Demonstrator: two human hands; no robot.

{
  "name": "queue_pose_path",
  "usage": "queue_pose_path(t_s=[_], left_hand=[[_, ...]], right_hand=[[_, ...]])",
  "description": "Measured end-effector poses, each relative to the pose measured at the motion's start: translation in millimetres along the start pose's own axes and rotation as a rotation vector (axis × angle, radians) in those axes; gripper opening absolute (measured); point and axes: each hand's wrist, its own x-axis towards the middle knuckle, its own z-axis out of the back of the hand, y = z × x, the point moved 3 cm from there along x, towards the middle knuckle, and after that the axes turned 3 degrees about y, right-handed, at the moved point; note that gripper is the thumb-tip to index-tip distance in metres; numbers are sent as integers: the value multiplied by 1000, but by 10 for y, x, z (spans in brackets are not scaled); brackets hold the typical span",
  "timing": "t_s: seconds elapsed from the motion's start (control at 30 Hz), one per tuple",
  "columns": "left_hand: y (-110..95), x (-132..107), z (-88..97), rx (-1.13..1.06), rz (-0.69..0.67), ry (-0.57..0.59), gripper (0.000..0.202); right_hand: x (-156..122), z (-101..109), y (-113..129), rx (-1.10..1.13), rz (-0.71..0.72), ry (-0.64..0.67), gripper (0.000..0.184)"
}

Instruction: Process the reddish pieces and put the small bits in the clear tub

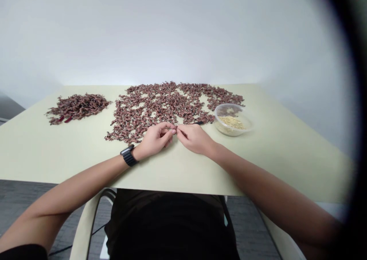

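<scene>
My left hand (156, 138) and my right hand (195, 138) meet at their fingertips over the pale green table (275, 153). Both pinch one small reddish-brown piece (175, 129) between them, too small to name. A black watch sits on my left wrist. Just beyond the hands lies a wide spread of small reddish-brown dried pieces (169, 103). A clear plastic bowl (231, 119) holding pale yellowish bits stands to the right of my right hand.
A separate heap of the same reddish-brown pieces (77, 106) lies at the far left of the table. A small dark object (198, 122) rests by the spread near the bowl. A white wall stands behind the table.
</scene>
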Motion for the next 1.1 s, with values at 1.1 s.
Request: queue_pose_path(t_s=[1.1], left_hand=[[-9,-17,27,90,-62,0,32]], right_hand=[[12,-169,-59,1168,-643,265,18]])
